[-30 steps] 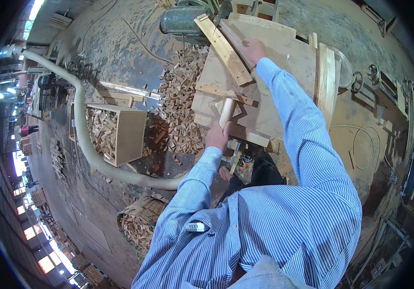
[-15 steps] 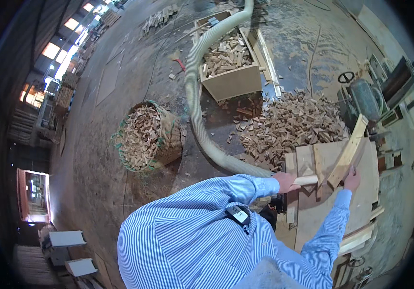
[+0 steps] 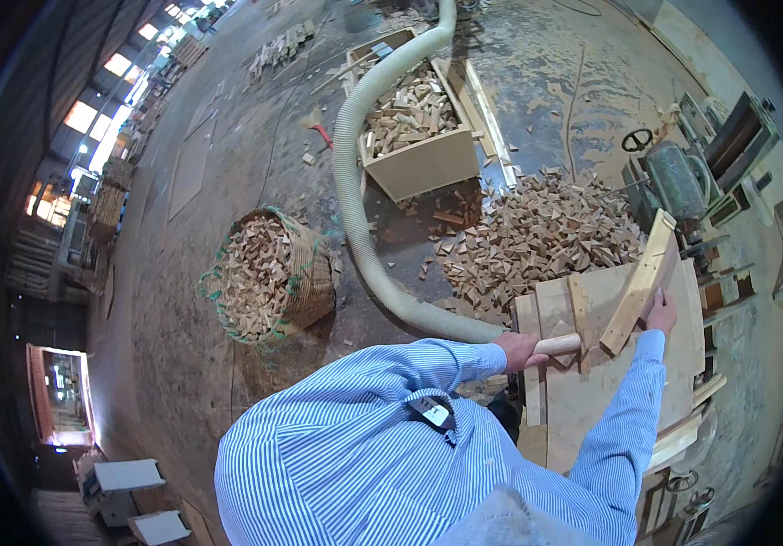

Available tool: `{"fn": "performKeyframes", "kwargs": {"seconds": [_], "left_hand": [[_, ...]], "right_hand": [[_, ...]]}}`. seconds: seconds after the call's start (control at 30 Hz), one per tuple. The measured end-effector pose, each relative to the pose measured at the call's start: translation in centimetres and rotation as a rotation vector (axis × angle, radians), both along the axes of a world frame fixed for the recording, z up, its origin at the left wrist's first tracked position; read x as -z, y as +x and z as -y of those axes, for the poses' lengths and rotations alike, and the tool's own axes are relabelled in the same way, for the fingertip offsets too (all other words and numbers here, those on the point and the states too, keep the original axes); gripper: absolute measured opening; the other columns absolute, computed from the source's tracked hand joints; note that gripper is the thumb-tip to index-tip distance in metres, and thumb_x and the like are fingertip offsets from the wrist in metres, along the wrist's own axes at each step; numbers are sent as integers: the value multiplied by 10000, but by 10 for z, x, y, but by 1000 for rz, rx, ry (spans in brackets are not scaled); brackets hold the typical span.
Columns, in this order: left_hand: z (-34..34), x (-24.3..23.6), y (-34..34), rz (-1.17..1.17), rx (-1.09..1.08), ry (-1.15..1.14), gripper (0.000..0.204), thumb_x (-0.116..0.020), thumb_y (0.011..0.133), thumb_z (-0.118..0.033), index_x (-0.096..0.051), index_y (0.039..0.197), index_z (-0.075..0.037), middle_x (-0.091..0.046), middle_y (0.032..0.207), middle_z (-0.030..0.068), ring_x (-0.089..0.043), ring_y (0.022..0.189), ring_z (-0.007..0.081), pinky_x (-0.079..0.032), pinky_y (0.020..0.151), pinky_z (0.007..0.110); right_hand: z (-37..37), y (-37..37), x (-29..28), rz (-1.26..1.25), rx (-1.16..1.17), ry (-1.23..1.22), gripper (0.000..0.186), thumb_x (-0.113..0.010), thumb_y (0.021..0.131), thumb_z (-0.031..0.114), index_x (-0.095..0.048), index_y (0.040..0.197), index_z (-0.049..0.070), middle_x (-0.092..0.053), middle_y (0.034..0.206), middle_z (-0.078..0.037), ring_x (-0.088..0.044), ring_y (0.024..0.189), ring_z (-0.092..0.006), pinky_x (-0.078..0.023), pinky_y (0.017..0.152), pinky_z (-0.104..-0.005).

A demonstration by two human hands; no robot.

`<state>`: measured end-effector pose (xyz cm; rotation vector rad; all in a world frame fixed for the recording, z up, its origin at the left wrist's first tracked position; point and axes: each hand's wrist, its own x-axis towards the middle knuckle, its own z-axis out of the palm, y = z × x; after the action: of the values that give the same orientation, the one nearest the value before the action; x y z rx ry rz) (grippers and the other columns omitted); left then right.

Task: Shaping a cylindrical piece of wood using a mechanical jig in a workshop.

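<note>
My left hand [image 3: 517, 352] is closed around one end of a pale rounded wooden piece [image 3: 557, 345]. The piece points right across the left part of a board-topped work table [image 3: 615, 409]. A thin wooden strip [image 3: 580, 314] lies by its far end, partly over a small piece of wood. On the table's right side, a thick pale wooden beam [image 3: 637, 287] is set at a slant. My right hand [image 3: 662, 315] is closed against the right side of this beam, near its lower end. Some of its fingers are hidden.
Beyond the table spreads a heap of wood offcuts [image 3: 546, 232]. A ribbed hose [image 3: 352, 182] curves from the table's left side. Left of it stands a woven basket [image 3: 310, 287] full of offcuts; farther off is a wooden box [image 3: 423, 168] of scraps. A machine with a handwheel [image 3: 637, 140] stands right.
The whole view has shifted slightly, so the table and heap appear farther left. Against the table, both hands, the rounded piece and the beam keep nearly the same places.
</note>
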<state>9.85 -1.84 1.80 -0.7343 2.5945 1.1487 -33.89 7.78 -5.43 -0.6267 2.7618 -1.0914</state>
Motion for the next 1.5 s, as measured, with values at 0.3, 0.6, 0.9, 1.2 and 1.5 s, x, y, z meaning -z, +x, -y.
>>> {"fn": "performKeyframes", "kwargs": {"seconds": [0.3, 0.6, 0.9, 1.2, 1.5], "left_hand": [[-12, 31, -42, 70, -24, 44, 678, -556, 966, -644, -591, 1208, -11, -708, 1005, 282, -681, 949, 477, -540, 829, 539], [-22, 16, -95, 44, 67, -153, 574, -553, 1007, -562, -576, 1088, 6, -689, 871, 293, -669, 829, 501, -521, 734, 570], [-31, 17, -137, 11, 70, -208, 560, -538, 1024, -538, -553, 1051, 22, -678, 847, 296, -665, 838, 499, -521, 737, 568], [-24, 12, -128, 53, 42, -191, 577, -520, 1022, -561, -551, 1038, 15, -680, 863, 289, -667, 860, 493, -516, 769, 569], [-14, 3, -77, 65, 40, -96, 574, -508, 1027, -557, -548, 1069, 14, -678, 947, 319, -657, 929, 508, -502, 805, 580]], "right_hand": [[-14, -28, -3, 26, 95, 105, 449, -620, 962, 429, -731, 1264, 116, -708, 1234, -210, -671, 1136, -396, -510, 982, -475], [-14, -49, -32, -52, 201, -107, 326, -690, 914, 384, -789, 1095, 131, -739, 1077, -187, -693, 988, -398, -541, 898, -465], [-21, -96, -27, -79, 182, -7, 343, -688, 941, 373, -780, 1144, 112, -741, 1118, -193, -708, 1010, -375, -535, 929, -455], [-29, -72, -49, 117, 147, 83, 466, -742, 871, 432, -760, 1205, 107, -694, 1261, -203, -664, 1157, -362, -499, 1038, -448], [-27, 4, -67, -92, 183, 128, 382, -703, 907, 422, -781, 1092, 97, -733, 1097, -211, -692, 1051, -397, -546, 929, -483]]}}
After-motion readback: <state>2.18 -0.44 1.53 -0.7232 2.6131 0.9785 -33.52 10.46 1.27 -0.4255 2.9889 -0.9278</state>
